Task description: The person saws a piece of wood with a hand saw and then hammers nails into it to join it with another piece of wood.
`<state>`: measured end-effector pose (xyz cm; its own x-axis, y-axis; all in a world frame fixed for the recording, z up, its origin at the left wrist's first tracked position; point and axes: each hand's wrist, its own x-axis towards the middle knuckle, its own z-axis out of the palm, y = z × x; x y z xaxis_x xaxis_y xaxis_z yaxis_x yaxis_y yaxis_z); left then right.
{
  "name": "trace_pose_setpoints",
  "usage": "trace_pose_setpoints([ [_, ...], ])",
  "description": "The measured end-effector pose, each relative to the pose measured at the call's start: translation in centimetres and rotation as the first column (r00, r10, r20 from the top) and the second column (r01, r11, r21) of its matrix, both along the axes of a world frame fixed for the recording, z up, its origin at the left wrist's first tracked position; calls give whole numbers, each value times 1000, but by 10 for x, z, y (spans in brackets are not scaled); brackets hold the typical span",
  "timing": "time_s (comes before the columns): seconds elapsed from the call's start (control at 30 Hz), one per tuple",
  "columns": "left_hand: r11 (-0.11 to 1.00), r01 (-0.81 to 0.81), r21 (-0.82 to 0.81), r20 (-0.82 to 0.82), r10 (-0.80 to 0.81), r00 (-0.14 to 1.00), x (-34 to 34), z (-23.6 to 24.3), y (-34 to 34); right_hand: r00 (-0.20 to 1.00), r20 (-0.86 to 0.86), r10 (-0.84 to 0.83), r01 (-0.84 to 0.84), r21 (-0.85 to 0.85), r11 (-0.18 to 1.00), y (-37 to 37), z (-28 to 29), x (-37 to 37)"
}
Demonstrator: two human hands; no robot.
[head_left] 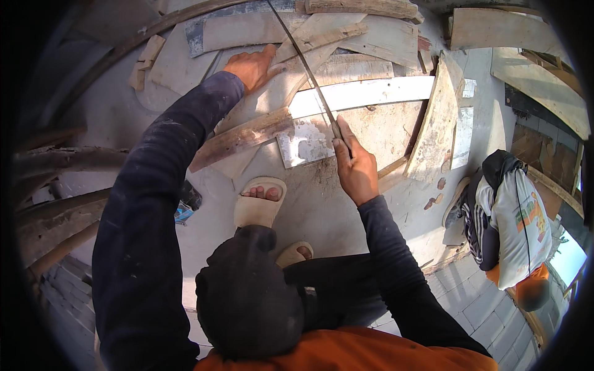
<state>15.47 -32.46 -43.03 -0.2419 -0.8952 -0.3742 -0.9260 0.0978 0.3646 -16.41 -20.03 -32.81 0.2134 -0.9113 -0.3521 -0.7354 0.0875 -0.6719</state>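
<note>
My right hand (357, 164) is closed around the near end of a long, thin, dark metal bar (303, 60), which slants up and left over the boards to the top edge. My left hand (249, 68) is stretched out over the pile, its thumb and forefinger apart. Between them lies the near end of a narrow wooden strip (328, 38); whether the fingers touch it I cannot make out. Beneath the bar lie a white-painted board (377, 92), a rough brown plank (247, 137) and a flaking white piece (303, 141).
Several loose boards lie around, including a pale plank (436, 123) at the right. Dark timbers (68, 162) lean in from the left. My sandalled foot (260, 201) stands close to the pile. Another person (513, 216) is at the right, beside pale blocks (489, 306).
</note>
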Motion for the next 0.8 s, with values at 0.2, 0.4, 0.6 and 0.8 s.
trace_pose_setpoints([
  [0.2,997,-6,80,-4,6,1000,-4,2,-1,997,-76,25,-28,-36,999,0,10,-13],
  [0.4,998,-9,62,1,9,1000,-2,2,0,998,-59,25,-24,10,1000,11,6,-15],
  [0.6,998,-52,48,9,51,999,-4,-1,0,995,-2,104,-104,-106,989,-20,-1,5],
  [0.8,997,-44,68,-13,45,999,-3,2,-3,996,-63,68,-71,-57,996,23,11,-25],
])
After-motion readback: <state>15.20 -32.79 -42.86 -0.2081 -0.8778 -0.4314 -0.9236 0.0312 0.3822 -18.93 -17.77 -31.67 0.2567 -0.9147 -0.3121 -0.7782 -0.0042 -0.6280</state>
